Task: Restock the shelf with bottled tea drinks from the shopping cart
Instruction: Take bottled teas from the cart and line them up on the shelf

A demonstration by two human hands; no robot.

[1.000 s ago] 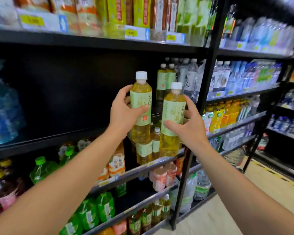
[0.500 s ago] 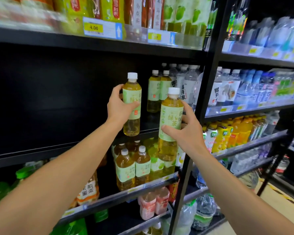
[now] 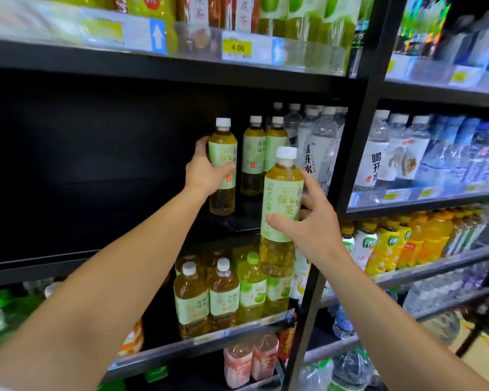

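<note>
My left hand [image 3: 202, 172] grips a green tea bottle [image 3: 223, 153] with a white cap and pale green label. It holds it upright inside the dark, mostly bare middle shelf [image 3: 96, 255], just left of two matching tea bottles [image 3: 261, 153] standing there. My right hand [image 3: 312, 224] grips a second green tea bottle [image 3: 281, 198], nearer to me and in front of the shelf's edge. The shopping cart is out of view.
Water bottles [image 3: 316, 148] stand right of the tea on the same shelf. A black upright post [image 3: 347, 153] divides this bay from the one at the right. More tea bottles [image 3: 206, 297] fill the shelf below. A price strip [image 3: 237, 48] runs overhead.
Both hands have moved deeper toward the middle shelf. The left bottle has gone in beside the two standing tea bottles, and the view has come closer.
</note>
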